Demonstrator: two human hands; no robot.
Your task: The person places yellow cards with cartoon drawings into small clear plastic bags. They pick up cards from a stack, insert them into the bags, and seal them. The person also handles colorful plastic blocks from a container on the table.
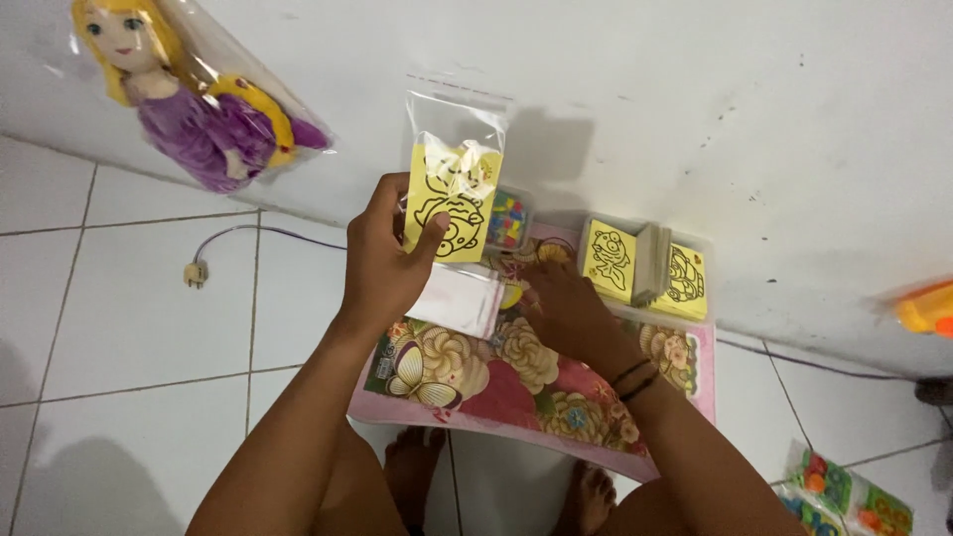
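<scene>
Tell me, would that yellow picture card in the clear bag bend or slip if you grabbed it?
The yellow card probably stays fairly stiff: it stands straight up in the left hand, which pinches only its lower edge. It looks thin, so likely light. The clear plastic bag around it is glossy, so it may feel slippery, and its empty top probably flops.

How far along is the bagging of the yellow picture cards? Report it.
Done: one yellow picture card sits inside the clear plastic bag held up by the left hand. In hand: the right hand reaches down onto the floral tray. Left: the stack of yellow cards remains unbagged.
</scene>
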